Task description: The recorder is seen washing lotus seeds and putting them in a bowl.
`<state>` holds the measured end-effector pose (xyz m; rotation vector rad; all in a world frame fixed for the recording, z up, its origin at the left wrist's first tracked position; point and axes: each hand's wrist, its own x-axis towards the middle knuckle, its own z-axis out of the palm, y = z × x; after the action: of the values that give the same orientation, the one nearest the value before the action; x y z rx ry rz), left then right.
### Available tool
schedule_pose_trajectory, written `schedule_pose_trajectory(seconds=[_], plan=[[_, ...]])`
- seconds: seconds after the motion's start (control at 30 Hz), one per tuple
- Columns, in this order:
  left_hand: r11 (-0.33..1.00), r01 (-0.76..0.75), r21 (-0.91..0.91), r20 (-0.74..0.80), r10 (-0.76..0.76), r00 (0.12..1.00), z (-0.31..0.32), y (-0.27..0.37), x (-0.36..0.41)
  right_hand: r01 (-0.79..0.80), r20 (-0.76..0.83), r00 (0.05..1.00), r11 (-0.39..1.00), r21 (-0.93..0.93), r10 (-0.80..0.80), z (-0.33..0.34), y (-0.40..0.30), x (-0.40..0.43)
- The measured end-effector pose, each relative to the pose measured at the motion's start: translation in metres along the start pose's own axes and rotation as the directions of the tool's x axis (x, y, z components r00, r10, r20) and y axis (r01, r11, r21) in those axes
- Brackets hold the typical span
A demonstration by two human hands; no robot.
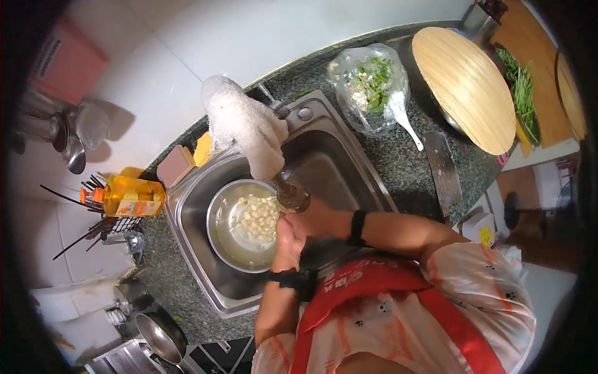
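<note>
Below me is a stainless steel sink [201, 285] with a round metal bowl [219, 250] in its left part. Cloudy water and many small pale pieces [256, 217], with a few green bits, fill the bowl. My left hand [288, 238] is at the bowl's right side, its fingers partly hidden. My right hand [320, 219] meets it just under the faucet's spout [293, 196], which covers part of the right hand. Whether either hand grips anything is hidden. A white towel [243, 124] is draped over the faucet above the bowl.
Right of the sink are a plastic-covered bowl [348, 110] of chopped greens, a white spoon [409, 124], a cleaver [441, 163] and a round wooden lid [467, 89]. To the left stand an orange soap bottle [135, 195], a pink sponge [175, 166] and a pan [161, 334].
</note>
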<state>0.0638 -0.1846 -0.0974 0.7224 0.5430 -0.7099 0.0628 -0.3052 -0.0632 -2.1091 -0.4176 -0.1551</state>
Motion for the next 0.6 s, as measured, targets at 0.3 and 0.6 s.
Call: schedule_pose_trajectory(seconds=[0.3, 0.6], plan=[[1.0, -0.025, 0.008, 0.085, 0.024, 0.996, 0.012, -0.01, -0.003, -0.252, 0.079, 0.946, 0.867, -0.43, 0.314, -0.022, 0.052, 0.004], [0.985, -0.062, 0.16, 0.015, 0.061, 0.998, 0.027, 0.006, 0.007, -0.639, 0.058, 0.755, 0.714, 0.287, 0.653, -0.037, 0.038, -0.006]])
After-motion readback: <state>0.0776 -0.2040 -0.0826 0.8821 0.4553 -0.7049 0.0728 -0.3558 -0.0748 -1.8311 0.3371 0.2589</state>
